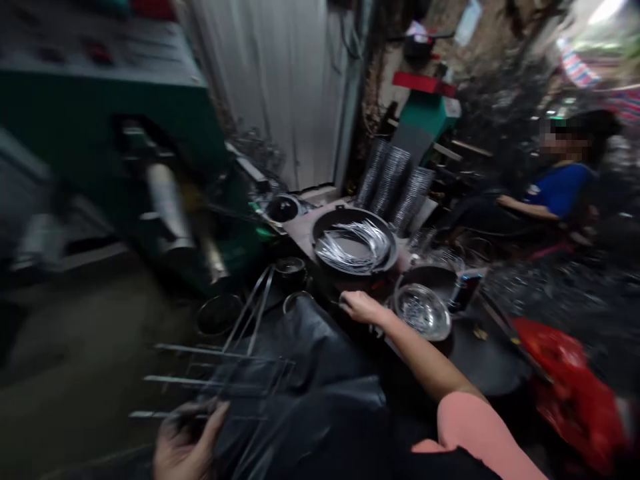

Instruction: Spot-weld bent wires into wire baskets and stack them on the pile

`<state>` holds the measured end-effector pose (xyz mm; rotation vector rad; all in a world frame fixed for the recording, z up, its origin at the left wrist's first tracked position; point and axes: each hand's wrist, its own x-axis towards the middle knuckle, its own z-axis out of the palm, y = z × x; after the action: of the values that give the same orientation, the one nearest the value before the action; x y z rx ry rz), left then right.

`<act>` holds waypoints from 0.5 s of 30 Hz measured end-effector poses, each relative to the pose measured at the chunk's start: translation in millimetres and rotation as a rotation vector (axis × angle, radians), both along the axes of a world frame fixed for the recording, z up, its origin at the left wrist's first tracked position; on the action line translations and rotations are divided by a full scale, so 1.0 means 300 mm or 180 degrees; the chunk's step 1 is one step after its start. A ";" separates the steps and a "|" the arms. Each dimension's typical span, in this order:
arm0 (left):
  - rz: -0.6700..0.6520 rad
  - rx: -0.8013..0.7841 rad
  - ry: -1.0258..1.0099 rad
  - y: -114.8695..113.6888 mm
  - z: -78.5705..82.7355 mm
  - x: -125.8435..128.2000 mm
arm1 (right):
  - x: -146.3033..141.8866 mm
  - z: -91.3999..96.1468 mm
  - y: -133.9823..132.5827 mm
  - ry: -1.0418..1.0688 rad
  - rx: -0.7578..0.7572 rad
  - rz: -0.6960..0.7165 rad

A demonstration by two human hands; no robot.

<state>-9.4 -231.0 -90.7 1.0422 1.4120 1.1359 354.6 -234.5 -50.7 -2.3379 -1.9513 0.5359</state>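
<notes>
My left hand [187,440] is at the bottom left, its fingers closed on a metal wire frame [215,383]. Several parallel rods of the frame stick out to the left, and longer wires rise from it. Black sheeting [320,400] lies over my lap, under the frame. My right hand [363,307] reaches forward with curled fingers, just below a dark round pan [320,243]. What it grips, if anything, I cannot make out. In that pan lies a loose ring of silvery wire pieces [350,250]. To the right of my hand sits a shiny metal bowl [425,313] with small metal bits.
A green machine [200,133] stands at the left. Stacks of wire coils [387,183] lean behind the pan, beside a green and red machine [423,117]. A person in a blue shirt [565,190] sits at the right. A red plastic bag [570,380] lies at lower right.
</notes>
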 end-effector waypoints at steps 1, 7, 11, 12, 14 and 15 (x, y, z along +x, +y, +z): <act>0.0073 -0.0019 -0.0073 -0.009 0.022 0.018 | -0.074 0.012 0.066 0.0118 0.0102 0.0432; 0.0276 0.0048 -0.0617 -0.040 0.046 0.033 | -0.365 0.062 0.299 0.1501 0.0648 0.1033; 0.0366 0.0095 -0.0794 -0.035 0.027 0.007 | -0.415 0.061 0.328 0.2911 0.0615 0.0630; 0.0341 0.0095 -0.0781 -0.030 0.029 0.005 | -0.420 0.059 0.328 0.3106 0.0592 0.0567; 0.0260 0.0104 -0.0722 -0.018 0.039 0.003 | -0.425 0.055 0.328 0.3343 0.0628 0.0462; 0.0216 0.0102 -0.0699 -0.011 0.046 0.004 | -0.426 0.053 0.329 0.3442 0.0662 0.0410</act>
<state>-8.3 -234.3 -76.8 0.8680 1.2661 1.2850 226.8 -135.8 -34.8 -1.2917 -1.4787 1.1956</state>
